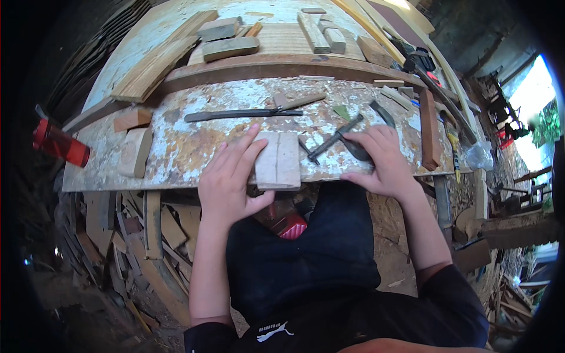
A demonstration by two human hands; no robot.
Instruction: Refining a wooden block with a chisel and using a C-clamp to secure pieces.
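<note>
A pale wooden block with a dark line across its top lies at the bench's front edge. My left hand grips its left side, index finger at the far corner and thumb at the near edge; the other fingers stretch forward. Right of the block, my right hand has its fingers curled over a dark metal clamp with a screw and cross-handle. My right thumb rests near the bench edge, and the hand hides part of the clamp. A long dark metal bar lies beyond, beside a short stick.
The paint-spattered bench holds wooden blocks at left, a red bottle at its left corner and a reddish wood strip at right. A long rail crosses behind. Wood scraps lie below.
</note>
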